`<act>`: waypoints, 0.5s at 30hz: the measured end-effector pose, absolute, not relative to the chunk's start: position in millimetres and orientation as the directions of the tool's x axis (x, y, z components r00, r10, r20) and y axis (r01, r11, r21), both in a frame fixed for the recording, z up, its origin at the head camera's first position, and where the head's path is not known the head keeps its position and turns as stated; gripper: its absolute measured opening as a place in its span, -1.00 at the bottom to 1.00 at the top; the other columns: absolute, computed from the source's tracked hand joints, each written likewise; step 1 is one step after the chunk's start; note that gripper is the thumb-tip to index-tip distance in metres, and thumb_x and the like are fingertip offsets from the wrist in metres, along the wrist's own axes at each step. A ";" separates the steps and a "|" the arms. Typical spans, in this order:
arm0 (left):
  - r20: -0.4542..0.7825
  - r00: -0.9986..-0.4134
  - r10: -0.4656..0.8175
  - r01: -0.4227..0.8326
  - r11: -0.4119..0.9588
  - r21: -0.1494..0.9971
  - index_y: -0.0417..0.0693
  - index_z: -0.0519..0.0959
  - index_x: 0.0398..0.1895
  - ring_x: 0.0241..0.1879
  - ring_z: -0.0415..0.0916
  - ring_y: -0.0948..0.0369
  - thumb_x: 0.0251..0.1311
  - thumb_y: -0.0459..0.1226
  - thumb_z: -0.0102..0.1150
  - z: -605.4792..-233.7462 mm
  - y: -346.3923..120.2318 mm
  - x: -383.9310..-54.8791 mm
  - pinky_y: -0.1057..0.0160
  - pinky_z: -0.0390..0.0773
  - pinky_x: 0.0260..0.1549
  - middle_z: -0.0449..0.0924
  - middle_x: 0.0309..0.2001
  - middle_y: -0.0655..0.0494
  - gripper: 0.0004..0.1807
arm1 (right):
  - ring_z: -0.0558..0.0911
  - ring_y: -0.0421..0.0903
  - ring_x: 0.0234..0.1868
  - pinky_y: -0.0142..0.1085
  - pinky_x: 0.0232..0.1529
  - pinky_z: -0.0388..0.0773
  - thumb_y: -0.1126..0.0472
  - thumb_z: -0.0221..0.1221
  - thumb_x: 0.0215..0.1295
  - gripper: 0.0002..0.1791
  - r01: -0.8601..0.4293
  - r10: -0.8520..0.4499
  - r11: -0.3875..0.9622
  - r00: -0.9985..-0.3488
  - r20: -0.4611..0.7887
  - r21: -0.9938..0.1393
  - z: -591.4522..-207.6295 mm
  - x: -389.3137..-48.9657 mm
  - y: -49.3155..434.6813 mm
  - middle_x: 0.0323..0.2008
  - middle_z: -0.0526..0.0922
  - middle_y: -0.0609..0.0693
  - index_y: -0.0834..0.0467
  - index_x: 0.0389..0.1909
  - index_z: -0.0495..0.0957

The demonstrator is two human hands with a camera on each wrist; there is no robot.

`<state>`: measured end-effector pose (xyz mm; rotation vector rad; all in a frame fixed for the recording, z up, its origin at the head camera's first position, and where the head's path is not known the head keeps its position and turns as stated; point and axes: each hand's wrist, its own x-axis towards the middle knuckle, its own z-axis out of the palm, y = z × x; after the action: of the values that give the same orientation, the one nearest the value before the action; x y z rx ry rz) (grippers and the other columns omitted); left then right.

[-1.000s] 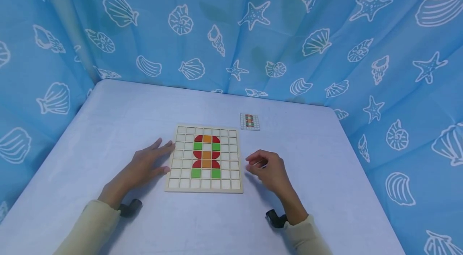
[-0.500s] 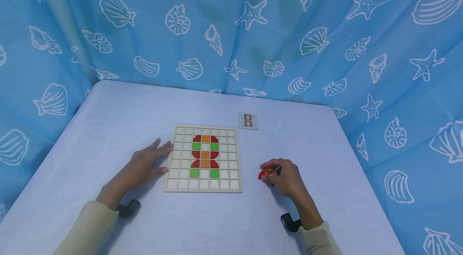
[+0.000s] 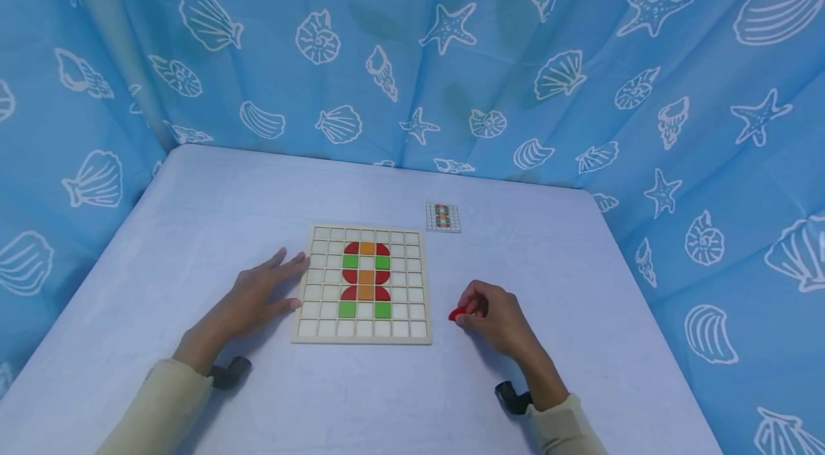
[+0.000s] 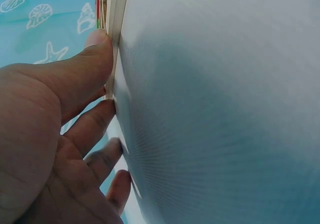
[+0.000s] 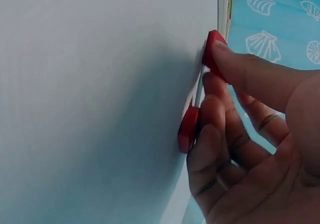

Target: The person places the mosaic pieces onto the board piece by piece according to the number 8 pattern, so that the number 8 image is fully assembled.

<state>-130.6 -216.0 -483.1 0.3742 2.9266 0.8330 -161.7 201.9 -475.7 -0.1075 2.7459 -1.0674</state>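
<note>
A square wooden grid board (image 3: 412, 312) lies on the table, with red quarter-round, orange square and green square tiles set in a column of its cells. My left hand (image 3: 261, 297) rests at the board's left edge, fingers spread and thumb tip against the frame, which the left wrist view confirms. To the right of the board, my right hand (image 3: 499, 319) pinches a red tile (image 5: 215, 54) with a rounded side between thumb and fingers. A second red piece (image 5: 188, 129) sits by the lower fingertips in the right wrist view; whether those fingers hold it, I cannot tell.
A small pattern card (image 3: 442, 217) with a similar coloured design lies behind the board's right corner. White cloth (image 3: 567, 261) covers the table. A blue shell-print curtain (image 3: 412, 54) hangs around its back and sides.
My right hand moved away from the board, rightward and nearer me, where red and orange showed at its fingers. It has since shifted slightly left, with red at the fingertips. The left hand stays put.
</note>
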 end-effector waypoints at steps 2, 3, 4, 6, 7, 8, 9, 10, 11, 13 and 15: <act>-0.009 -0.968 0.251 0.208 0.824 0.527 -0.01 0.30 0.64 0.66 0.03 -0.31 0.30 -0.18 0.46 -483.5 -216.0 -130.9 -0.53 0.16 0.47 0.28 0.63 -0.12 -0.13 | 0.55 -0.09 -0.34 -0.38 -0.35 0.55 0.28 0.52 0.22 -0.72 -0.016 -0.153 0.729 -0.978 -0.140 -0.685 -476.3 -161.1 199.7 -0.38 0.61 -0.05 0.00 -0.23 0.59; -0.011 -0.968 0.250 0.207 0.824 0.527 -0.01 0.30 0.64 0.66 0.03 -0.30 0.30 -0.18 0.46 -483.5 -216.0 -131.0 -0.54 0.16 0.47 0.28 0.63 -0.11 -0.13 | 0.55 -0.09 -0.34 -0.39 -0.33 0.56 0.28 0.51 0.24 -0.73 -0.026 -0.160 0.724 -0.978 -0.132 -0.690 -476.3 -160.8 198.6 -0.38 0.61 -0.05 -0.01 -0.23 0.59; -0.012 -0.968 0.250 0.206 0.824 0.528 0.00 0.30 0.64 0.66 0.03 -0.30 0.30 -0.18 0.46 -483.5 -216.0 -131.2 -0.54 0.16 0.47 0.28 0.63 -0.11 -0.13 | 0.56 -0.09 -0.33 -0.39 -0.32 0.57 0.28 0.50 0.27 -0.76 -0.035 -0.167 0.718 -0.978 -0.124 -0.695 -476.4 -160.6 197.6 -0.37 0.63 -0.07 -0.02 -0.23 0.61; -0.014 -0.968 0.249 0.204 0.824 0.528 0.00 0.31 0.64 0.67 0.03 -0.29 0.30 -0.18 0.46 -483.1 -216.0 -131.4 -0.54 0.16 0.47 0.28 0.63 -0.10 -0.14 | 0.58 -0.10 -0.31 -0.38 -0.28 0.59 0.28 0.47 0.31 -0.81 -0.050 -0.181 0.705 -0.977 -0.111 -0.708 -476.2 -160.4 195.5 -0.33 0.68 -0.10 -0.04 -0.21 0.66; -0.014 -0.968 0.250 0.205 0.824 0.528 0.01 0.31 0.64 0.67 0.02 -0.29 0.30 -0.18 0.47 -482.6 -215.9 -131.3 -0.54 0.16 0.47 0.29 0.63 -0.10 -0.14 | 0.60 -0.10 -0.29 -0.38 -0.25 0.60 0.27 0.45 0.33 -0.83 -0.055 -0.189 0.696 -0.976 -0.109 -0.716 -476.0 -160.6 194.4 -0.30 0.72 -0.12 -0.06 -0.21 0.69; -0.014 -0.968 0.252 0.207 0.824 0.527 0.00 0.31 0.64 0.67 0.02 -0.29 0.30 -0.18 0.46 -482.3 -215.9 -131.2 -0.54 0.17 0.47 0.28 0.63 -0.10 -0.14 | 0.61 -0.11 -0.28 -0.38 -0.23 0.61 0.28 0.44 0.34 -0.84 -0.060 -0.195 0.690 -0.975 -0.105 -0.722 -475.6 -160.6 193.4 -0.27 0.76 -0.14 -0.06 -0.20 0.73; -0.013 -0.967 0.254 0.209 0.824 0.527 0.00 0.31 0.64 0.67 0.03 -0.30 0.30 -0.18 0.47 -482.1 -216.1 -131.0 -0.54 0.17 0.46 0.29 0.63 -0.10 -0.14 | 0.61 -0.11 -0.28 -0.38 -0.22 0.61 0.28 0.43 0.35 -0.85 -0.064 -0.201 0.681 -0.974 -0.103 -0.730 -474.8 -160.6 192.5 -0.24 0.79 -0.15 -0.06 -0.19 0.75; -0.011 -0.967 0.255 0.212 0.823 0.526 0.00 0.32 0.63 0.66 0.03 -0.30 0.30 -0.18 0.47 -481.8 -216.2 -130.8 -0.54 0.18 0.46 0.29 0.63 -0.11 -0.14 | 0.62 -0.11 -0.28 -0.38 -0.22 0.62 0.29 0.43 0.35 -0.83 -0.064 -0.204 0.674 -0.974 -0.102 -0.736 -474.3 -160.6 191.7 -0.20 0.81 -0.15 -0.07 -0.18 0.77; -0.009 -0.967 0.256 0.213 0.823 0.526 0.00 0.32 0.63 0.66 0.03 -0.30 0.30 -0.18 0.47 -481.4 -216.3 -130.5 -0.54 0.18 0.46 0.29 0.63 -0.11 -0.14 | 0.63 -0.11 -0.28 -0.39 -0.22 0.63 0.30 0.44 0.33 -0.81 -0.065 -0.206 0.666 -0.973 -0.100 -0.743 -473.6 -160.5 190.7 -0.18 0.82 -0.14 -0.07 -0.16 0.78; -0.005 -0.966 0.259 0.218 0.822 0.527 -0.01 0.32 0.63 0.66 0.04 -0.31 0.30 -0.18 0.46 -481.0 -216.7 -129.9 -0.54 0.19 0.45 0.30 0.62 -0.11 -0.15 | 0.64 -0.11 -0.29 -0.41 -0.25 0.64 0.32 0.46 0.30 -0.78 -0.064 -0.203 0.654 -0.975 -0.093 -0.754 -472.5 -160.4 188.5 -0.16 0.82 -0.14 -0.07 -0.15 0.79; -0.003 -0.966 0.259 0.219 0.820 0.528 -0.01 0.32 0.63 0.65 0.05 -0.31 0.30 -0.18 0.46 -480.9 -217.2 -129.5 -0.54 0.20 0.45 0.30 0.62 -0.12 -0.15 | 0.63 -0.09 -0.30 -0.42 -0.28 0.65 0.34 0.47 0.27 -0.76 -0.070 -0.199 0.642 -0.977 -0.078 -0.763 -471.6 -160.1 185.8 -0.16 0.81 -0.13 -0.05 -0.14 0.79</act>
<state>-129.5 -217.2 -480.9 0.3850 2.9260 0.8355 -160.1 185.8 -471.6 -0.2232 2.7041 -1.2466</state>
